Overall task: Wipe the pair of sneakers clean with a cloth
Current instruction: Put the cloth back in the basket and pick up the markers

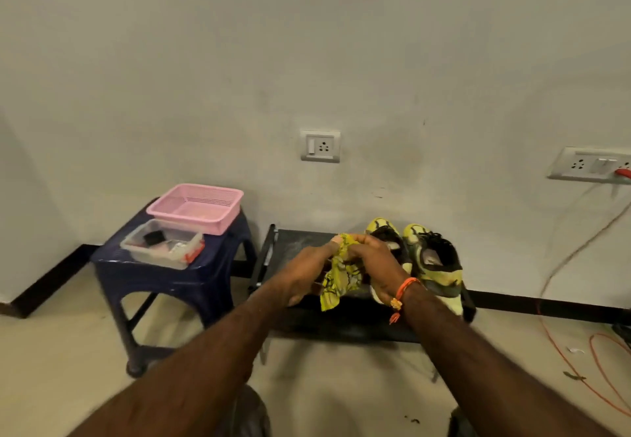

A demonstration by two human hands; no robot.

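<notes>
cloth (341, 276) gripped between left hand (304, 276) and right hand (374, 262), sneakers (433, 262) just beyond

Location: a room in a home. Indicators: plain painted wall with a socket plate (320, 146); below it, against the wall, a low black shoe stand (345, 320); left of the socket, a blue plastic stool (164, 283) carrying a pink basket (195, 207); tiled floor

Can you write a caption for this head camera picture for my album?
Both hands, left and right, hold a yellow cloth beside two yellow sneakers on a black rack.
</notes>
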